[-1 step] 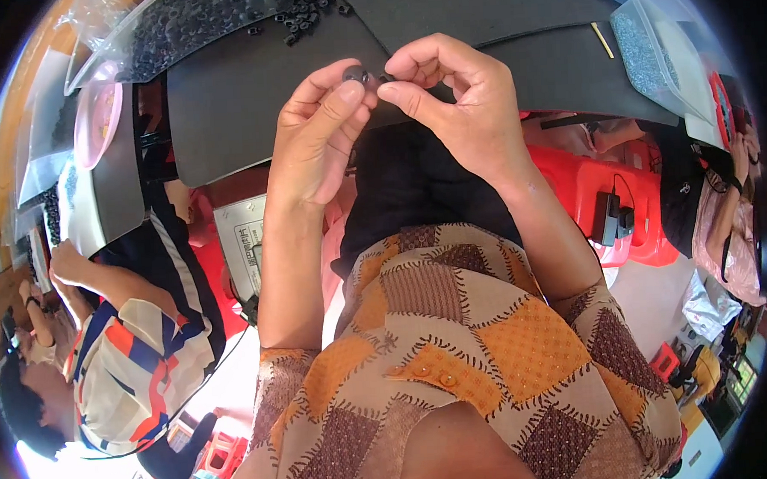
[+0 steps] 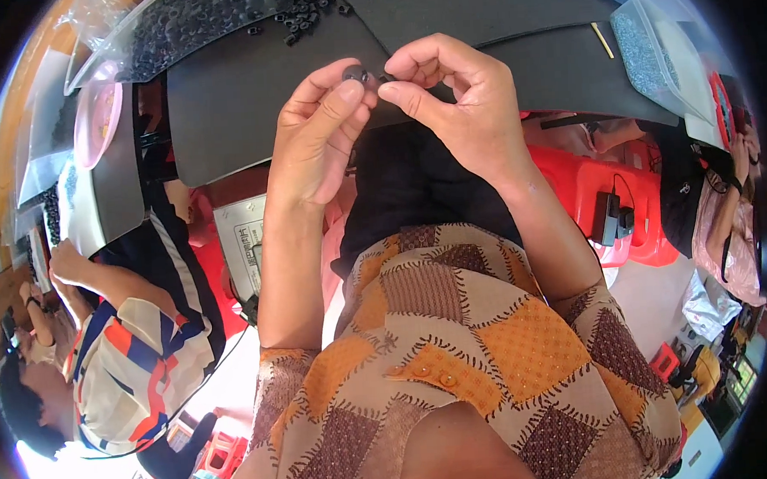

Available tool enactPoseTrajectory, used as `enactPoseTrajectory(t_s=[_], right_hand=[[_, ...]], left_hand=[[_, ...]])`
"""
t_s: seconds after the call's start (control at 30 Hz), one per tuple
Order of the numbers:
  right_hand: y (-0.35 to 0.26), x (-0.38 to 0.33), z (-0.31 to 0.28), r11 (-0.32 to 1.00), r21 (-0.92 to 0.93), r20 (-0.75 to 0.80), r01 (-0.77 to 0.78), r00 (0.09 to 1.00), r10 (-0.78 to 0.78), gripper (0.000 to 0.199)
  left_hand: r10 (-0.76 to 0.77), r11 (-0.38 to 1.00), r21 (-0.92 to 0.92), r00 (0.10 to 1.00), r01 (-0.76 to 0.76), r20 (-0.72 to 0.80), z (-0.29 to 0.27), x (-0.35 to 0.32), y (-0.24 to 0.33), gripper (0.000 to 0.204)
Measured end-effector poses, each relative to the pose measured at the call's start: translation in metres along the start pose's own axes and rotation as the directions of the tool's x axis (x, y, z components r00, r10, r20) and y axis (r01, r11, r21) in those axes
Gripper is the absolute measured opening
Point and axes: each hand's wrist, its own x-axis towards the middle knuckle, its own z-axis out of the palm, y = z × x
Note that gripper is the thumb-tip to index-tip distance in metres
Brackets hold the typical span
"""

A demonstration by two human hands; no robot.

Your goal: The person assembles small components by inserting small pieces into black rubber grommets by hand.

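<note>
Above the near edge of the dark table mat [image 2: 224,109], my two hands meet close together. Between thumb and forefinger, my left hand [image 2: 323,126] pinches a small round black part [image 2: 356,74]. My right hand [image 2: 463,99] pinches a tiny dark piece [image 2: 386,79] just to the right of it; its kind is too small to tell. The two small things are very near each other, and I cannot tell whether they touch. Many small black parts [image 2: 301,16] lie loose at the far left of the mat, beside a clear tray [image 2: 73,77] full of more.
A clear plastic box [image 2: 639,23] of small bluish pieces stands at the far right, with a thin yellow stick [image 2: 602,40] next to it. A pink dish [image 2: 115,118] sits at the left. A co-worker [image 2: 140,353] works at my left, another person [image 2: 715,199] at my right.
</note>
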Motion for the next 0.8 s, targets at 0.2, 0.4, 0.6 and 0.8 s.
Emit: enactPoseTrajectory(t_s=[0.2, 0.4, 0.6, 0.8], right_hand=[[0.002, 0.000, -0.002, 0.999, 0.020, 0.012, 0.043, 0.999, -0.043, 0.015], [0.002, 0.000, -0.004, 0.999, -0.020, 0.035, 0.049, 0.998, -0.048, 0.015], [-0.001, 0.000, -0.007, 0.992, -0.120, 0.068, 0.040, 0.997, -0.032, 0.015], [0.004, -0.002, -0.006, 0.994, -0.105, 0.057, 0.018, 0.998, -0.012, 0.016]], left_hand=[[0.002, 1.000, -0.029, 1.000, -0.002, 0.018, 0.001, 0.000, -0.003, 0.025], [0.018, 0.999, 0.042, 1.000, -0.017, -0.011, 0.003, -0.002, -0.005, 0.027], [0.166, 0.920, 0.370, 0.984, -0.132, -0.061, 0.010, -0.004, -0.004, 0.028], [0.229, 0.793, 0.596, 0.968, -0.124, -0.103, 0.011, -0.005, -0.001, 0.026]])
